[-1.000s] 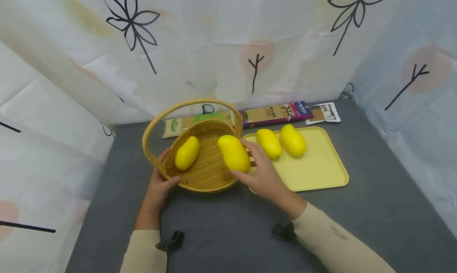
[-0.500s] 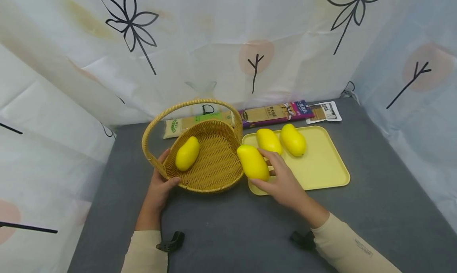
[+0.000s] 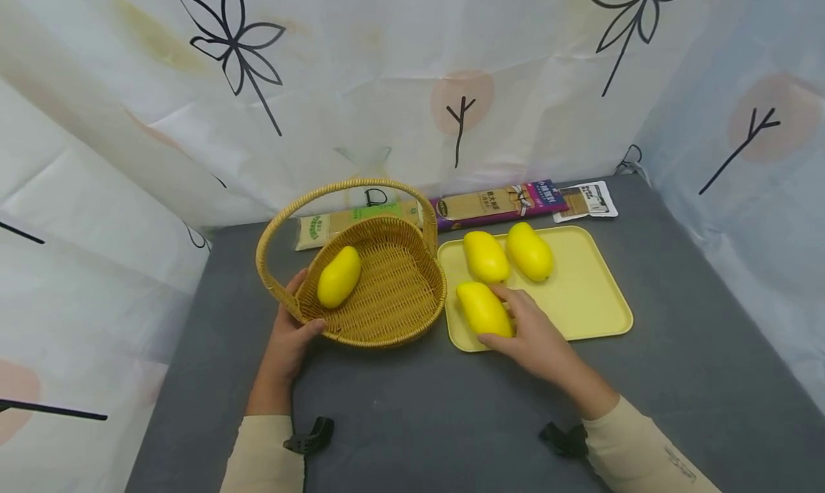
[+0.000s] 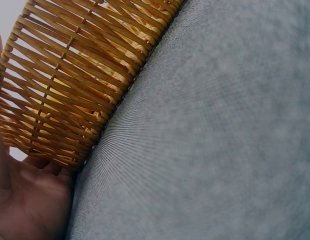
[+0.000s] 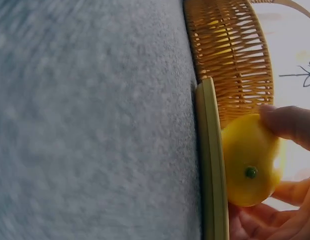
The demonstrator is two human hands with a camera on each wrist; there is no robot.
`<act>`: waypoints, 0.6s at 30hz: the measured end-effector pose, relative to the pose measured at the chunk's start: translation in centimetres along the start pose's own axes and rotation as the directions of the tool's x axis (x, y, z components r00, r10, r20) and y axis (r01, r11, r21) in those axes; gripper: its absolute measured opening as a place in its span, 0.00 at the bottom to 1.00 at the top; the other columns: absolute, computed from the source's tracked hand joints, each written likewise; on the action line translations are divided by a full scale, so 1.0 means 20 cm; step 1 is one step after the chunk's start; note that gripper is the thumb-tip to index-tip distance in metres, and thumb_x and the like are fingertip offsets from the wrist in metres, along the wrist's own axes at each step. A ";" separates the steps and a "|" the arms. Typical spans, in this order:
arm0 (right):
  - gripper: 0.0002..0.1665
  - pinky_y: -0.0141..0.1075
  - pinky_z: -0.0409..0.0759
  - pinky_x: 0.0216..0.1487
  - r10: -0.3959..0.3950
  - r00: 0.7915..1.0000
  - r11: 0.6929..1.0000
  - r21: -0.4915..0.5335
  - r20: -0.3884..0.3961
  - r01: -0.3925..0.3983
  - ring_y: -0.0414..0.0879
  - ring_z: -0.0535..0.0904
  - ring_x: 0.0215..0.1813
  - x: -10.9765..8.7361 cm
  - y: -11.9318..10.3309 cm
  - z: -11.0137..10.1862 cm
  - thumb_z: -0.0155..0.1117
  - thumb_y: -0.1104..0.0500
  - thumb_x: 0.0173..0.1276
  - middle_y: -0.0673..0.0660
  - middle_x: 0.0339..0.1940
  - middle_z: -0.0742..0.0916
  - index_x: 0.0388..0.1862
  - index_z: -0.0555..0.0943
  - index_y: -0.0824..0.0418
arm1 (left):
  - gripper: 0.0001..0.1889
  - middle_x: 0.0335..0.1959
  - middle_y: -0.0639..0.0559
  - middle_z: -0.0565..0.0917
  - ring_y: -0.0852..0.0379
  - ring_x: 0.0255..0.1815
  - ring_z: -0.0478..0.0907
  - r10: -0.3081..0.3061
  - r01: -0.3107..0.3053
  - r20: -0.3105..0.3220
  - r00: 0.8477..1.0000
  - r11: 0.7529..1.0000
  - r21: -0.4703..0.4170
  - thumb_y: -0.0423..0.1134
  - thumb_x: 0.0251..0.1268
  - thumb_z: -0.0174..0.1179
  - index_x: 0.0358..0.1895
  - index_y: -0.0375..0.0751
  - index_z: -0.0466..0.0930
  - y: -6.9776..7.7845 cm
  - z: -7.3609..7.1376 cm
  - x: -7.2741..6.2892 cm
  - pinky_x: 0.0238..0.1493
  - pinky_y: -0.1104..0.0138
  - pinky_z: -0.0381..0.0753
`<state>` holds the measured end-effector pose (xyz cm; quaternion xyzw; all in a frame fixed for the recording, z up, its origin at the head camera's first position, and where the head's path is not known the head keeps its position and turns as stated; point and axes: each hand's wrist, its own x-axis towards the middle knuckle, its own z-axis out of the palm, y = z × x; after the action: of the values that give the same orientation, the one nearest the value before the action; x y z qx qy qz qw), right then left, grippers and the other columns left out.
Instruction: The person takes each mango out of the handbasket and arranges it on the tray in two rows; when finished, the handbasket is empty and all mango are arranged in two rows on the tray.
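My right hand grips a yellow mango between thumb and fingers at the left part of the yellow tray. In the right wrist view the mango shows a green stem spot and sits right against the tray rim. Two more mangoes lie behind it on the tray. On the left, my left hand holds the side of a wicker basket, thumb over the rim. One mango lies inside the basket. The left wrist view shows the woven wall above my palm.
Behind the basket lies a pale green-labelled packet. A purple noodle packet and a small white-and-brown packet lie behind the tray. The basket's tall handle arches up. A patterned white curtain closes off the back of the grey table.
My right hand has carried the mango from above the basket rightward and down to the tray. The left hand and basket have stayed in place.
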<state>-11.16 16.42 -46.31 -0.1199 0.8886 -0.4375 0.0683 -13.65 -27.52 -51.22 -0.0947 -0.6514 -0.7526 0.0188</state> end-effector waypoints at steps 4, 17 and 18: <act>0.51 0.63 0.71 0.70 0.021 1.000 0.999 -0.046 -0.002 -0.021 0.63 0.74 0.66 0.00 0.02 0.00 0.81 0.50 0.71 0.70 0.71 0.77 0.82 0.67 0.70 | 0.49 0.86 0.43 0.59 0.49 0.78 0.64 0.002 -0.002 0.002 1.000 1.000 0.000 0.27 0.73 0.72 0.90 0.51 0.55 -0.01 0.00 0.00 0.71 0.64 0.68; 0.52 0.60 0.74 0.65 0.084 0.996 0.995 -0.059 -0.014 -0.085 0.61 0.74 0.62 0.00 0.00 -0.02 0.80 0.49 0.71 0.70 0.69 0.77 0.82 0.66 0.73 | 0.48 0.86 0.42 0.58 0.50 0.78 0.63 0.000 0.000 0.003 1.000 1.000 -0.001 0.28 0.74 0.72 0.90 0.51 0.54 -0.01 0.00 0.00 0.72 0.64 0.67; 0.52 0.60 0.74 0.65 0.082 0.997 0.995 -0.061 -0.015 -0.082 0.61 0.74 0.62 0.00 0.00 -0.02 0.80 0.49 0.71 0.70 0.69 0.77 0.81 0.66 0.73 | 0.48 0.86 0.42 0.58 0.50 0.78 0.63 0.000 0.000 0.003 1.000 1.000 -0.001 0.28 0.74 0.72 0.90 0.51 0.54 0.00 0.00 0.00 0.72 0.64 0.67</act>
<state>-11.27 16.77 -46.07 -0.0826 0.9061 -0.4076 0.0770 -13.65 -27.48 -51.32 -0.0958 -0.6511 -0.7527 0.0176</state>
